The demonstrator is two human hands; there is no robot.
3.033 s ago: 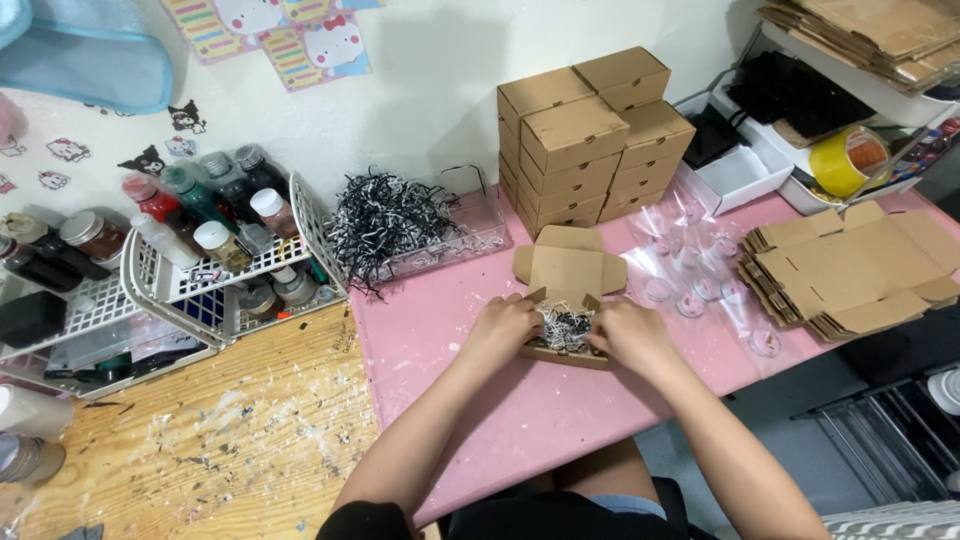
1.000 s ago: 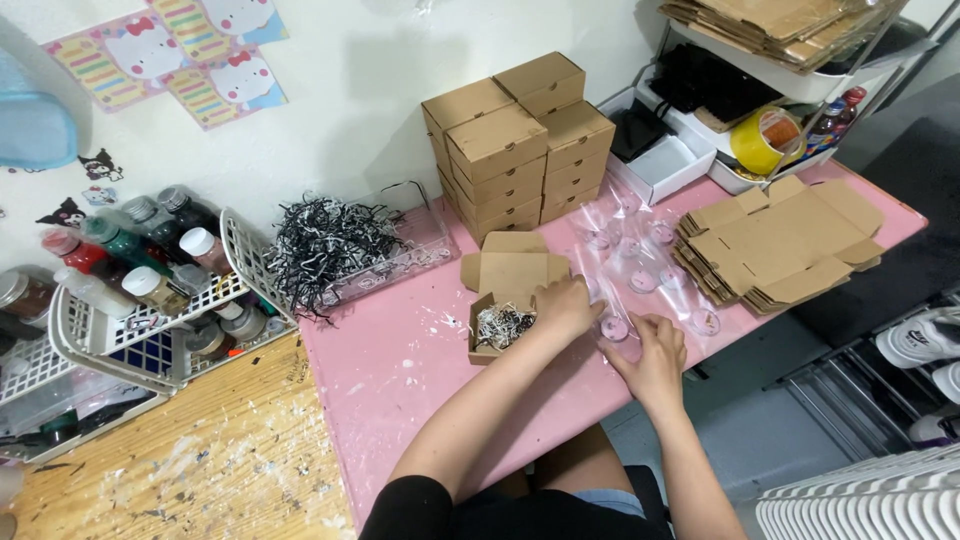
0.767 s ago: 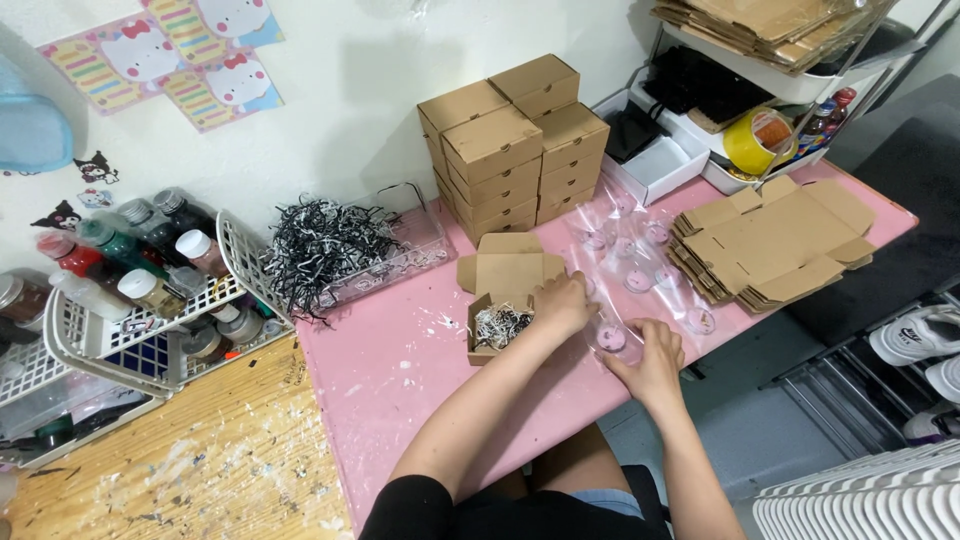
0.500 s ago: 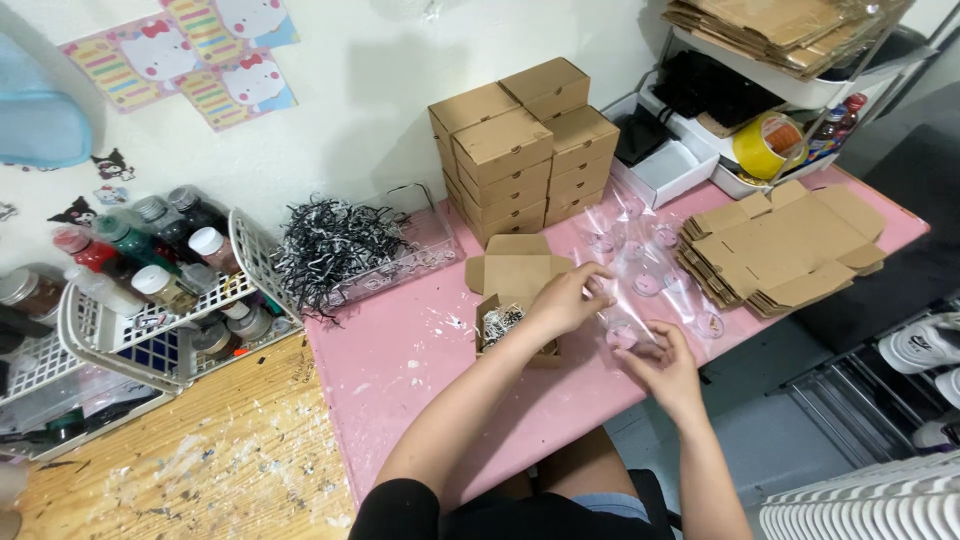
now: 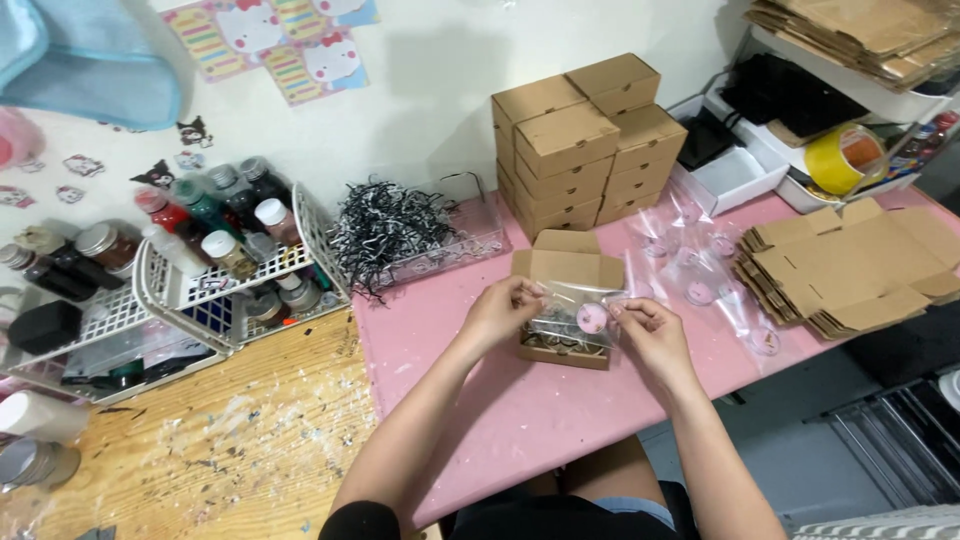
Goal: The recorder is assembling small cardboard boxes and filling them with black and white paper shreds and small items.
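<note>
A: What do the two hands hold?
B: One clear bag (image 5: pixel 578 312) with one pink round piece inside. The left hand (image 5: pixel 500 310) and the right hand (image 5: pixel 648 330) each pinch one side, fingers closed on the plastic, just above one open box (image 5: pixel 560 270) on the pink table (image 5: pixel 480 400).
A: And near?
B: One stack of closed boxes (image 5: pixel 585 140), about eight I can count, and several more clear bags (image 5: pixel 700 270).
</note>
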